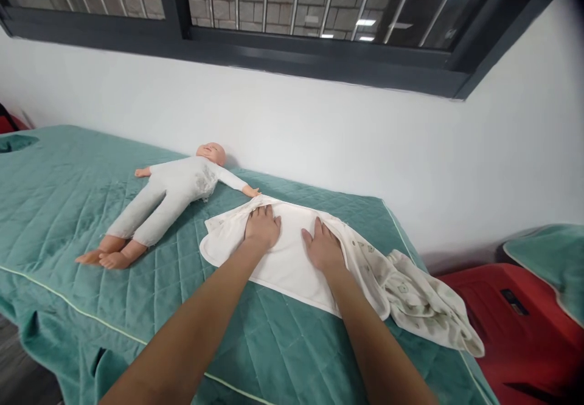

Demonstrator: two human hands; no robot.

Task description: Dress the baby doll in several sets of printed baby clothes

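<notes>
A white cloth with small prints (292,265), which looks like a baby garment, lies partly spread with its plain side up. My left hand (263,227) rests on its left part, fingers stretched out near the upper edge. On the right part, my right hand (323,248) lies flat with the thumb apart, beside a folded-over printed flap. The cloth's crumpled printed end (424,298) trails to the right over the bed's edge. Left of the cloth, a baby doll (176,189) in a white suit lies on its back, one arm stretched towards the cloth.
Everything lies on a green quilted bed cover (177,308). A white wall (296,125) and a dark window frame (319,58) stand behind the bed. At the right is a red plastic chair (511,332) with green fabric (552,259) over its back.
</notes>
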